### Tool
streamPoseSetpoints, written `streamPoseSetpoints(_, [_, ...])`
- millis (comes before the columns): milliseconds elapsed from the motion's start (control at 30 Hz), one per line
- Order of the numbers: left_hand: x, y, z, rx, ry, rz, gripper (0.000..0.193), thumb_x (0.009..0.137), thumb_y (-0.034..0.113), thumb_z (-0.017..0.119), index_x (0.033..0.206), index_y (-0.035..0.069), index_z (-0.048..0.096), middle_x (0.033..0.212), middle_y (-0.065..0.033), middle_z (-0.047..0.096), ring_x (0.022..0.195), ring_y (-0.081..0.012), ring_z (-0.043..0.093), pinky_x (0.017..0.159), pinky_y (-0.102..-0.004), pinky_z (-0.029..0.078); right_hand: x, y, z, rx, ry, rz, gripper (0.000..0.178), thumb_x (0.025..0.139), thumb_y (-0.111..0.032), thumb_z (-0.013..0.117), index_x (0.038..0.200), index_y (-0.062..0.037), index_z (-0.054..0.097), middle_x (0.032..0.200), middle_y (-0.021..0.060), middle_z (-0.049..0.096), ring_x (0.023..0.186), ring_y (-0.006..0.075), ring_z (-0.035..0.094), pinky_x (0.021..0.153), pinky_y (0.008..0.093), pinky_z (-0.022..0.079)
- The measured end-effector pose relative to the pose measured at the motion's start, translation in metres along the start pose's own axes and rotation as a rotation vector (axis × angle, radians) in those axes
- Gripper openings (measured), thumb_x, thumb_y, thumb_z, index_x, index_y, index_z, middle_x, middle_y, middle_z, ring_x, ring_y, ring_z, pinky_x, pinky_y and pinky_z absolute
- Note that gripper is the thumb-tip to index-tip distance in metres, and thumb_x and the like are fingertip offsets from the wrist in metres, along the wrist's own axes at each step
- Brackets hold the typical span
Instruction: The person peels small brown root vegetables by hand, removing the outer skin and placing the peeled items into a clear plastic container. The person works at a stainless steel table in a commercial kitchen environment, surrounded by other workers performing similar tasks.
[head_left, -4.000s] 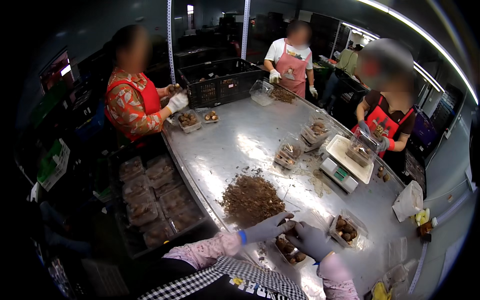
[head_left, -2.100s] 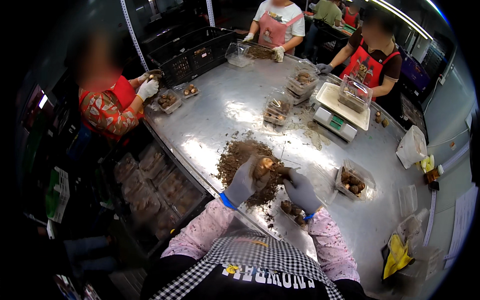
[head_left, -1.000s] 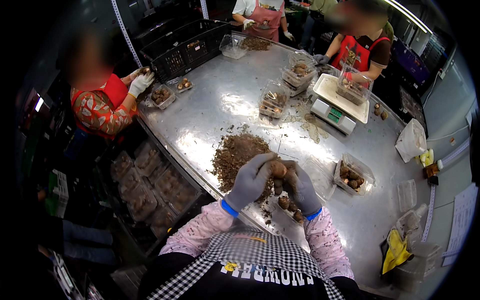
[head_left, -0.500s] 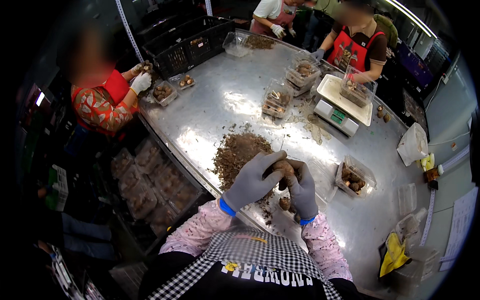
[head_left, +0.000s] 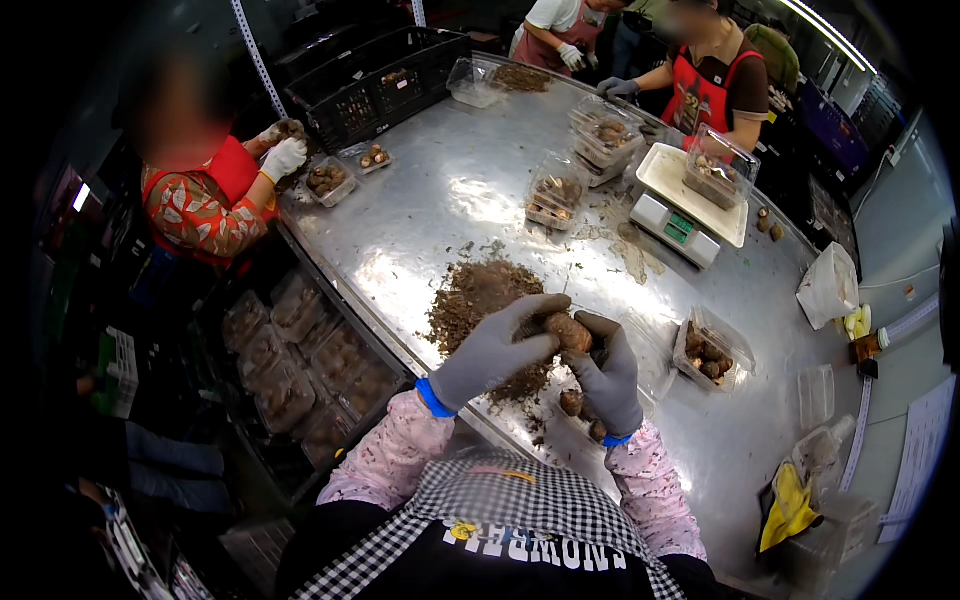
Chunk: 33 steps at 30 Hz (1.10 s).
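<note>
Between my two grey-gloved hands is a brown, ringed taro, above the near edge of the metal table. The fingers and thumb of my left hand close on its left side. My right hand grips it from the right, its fingers curled. Just below, a smaller taro lies near my right palm, with another one partly hidden by that hand. A heap of brown peelings and soil spreads on the table beyond my left hand.
An open clear box of taros stands right of my hands. Further off are a weighing scale with a box on it, stacked filled boxes and a black crate. Packed boxes sit lower left. Co-workers stand around the table.
The taro has turned in my hands and shows more of its side. My right hand has shifted slightly right. Across the table, the red-aproned co-worker's gloved hand has moved away from the stacked boxes.
</note>
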<state>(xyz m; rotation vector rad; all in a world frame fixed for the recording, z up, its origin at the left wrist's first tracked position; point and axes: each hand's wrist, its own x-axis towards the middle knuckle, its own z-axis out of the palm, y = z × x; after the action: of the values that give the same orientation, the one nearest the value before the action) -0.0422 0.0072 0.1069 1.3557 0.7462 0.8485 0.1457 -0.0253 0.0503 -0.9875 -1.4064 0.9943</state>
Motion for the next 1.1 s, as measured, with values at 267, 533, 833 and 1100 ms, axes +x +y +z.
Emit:
streamPoseSetpoints(267, [0.0,-0.024,0.018,-0.192,0.117,0.127,0.042,0.087,0.014,0.059,0.125,-0.002,0.051,0.116,-0.009,0.057,0.106,-0.0136,0.054,0.094,-0.0282,0.044,-0.001,-0.004,0.006,-0.253,0.04,-0.263,0.05,0.084,-0.015,0.072,0.126,0.0028,0.051,0.108,0.0167,0.064,0.094,0.0265,0.064,0.082,0.0347,0.051])
streamPoseSetpoints(533, [0.003,-0.032,0.021,0.003,0.277,0.227,0.032,0.094,0.013,0.052,0.121,-0.004,0.053,0.112,-0.0086,0.058,0.102,-0.012,0.055,0.092,-0.0255,0.044,-0.004,-0.006,0.008,-0.479,-0.069,-0.345,0.049,0.08,-0.006,0.074,0.122,0.0067,0.052,0.109,0.0165,0.063,0.101,0.0241,0.062,0.087,0.0337,0.05])
streamPoseSetpoints(833, [-0.002,-0.019,0.019,0.106,0.205,0.207,0.045,0.09,0.01,0.053,0.132,-0.005,0.045,0.12,-0.0108,0.055,0.113,-0.0172,0.053,0.098,-0.0293,0.042,0.003,-0.008,0.009,-0.192,0.088,-0.238,0.042,0.081,-0.004,0.068,0.121,0.0013,0.055,0.109,0.0168,0.064,0.1,0.0258,0.064,0.087,0.0339,0.05])
streamPoseSetpoints(1100, [0.004,-0.032,0.01,-0.432,0.167,0.042,0.034,0.094,0.006,0.045,0.124,-0.005,0.054,0.118,-0.011,0.059,0.109,-0.0152,0.055,0.096,-0.0279,0.045,0.003,-0.006,0.002,-0.328,-0.074,-0.378,0.044,0.081,-0.004,0.07,0.121,0.0036,0.052,0.112,0.017,0.06,0.103,0.0254,0.06,0.09,0.0356,0.047])
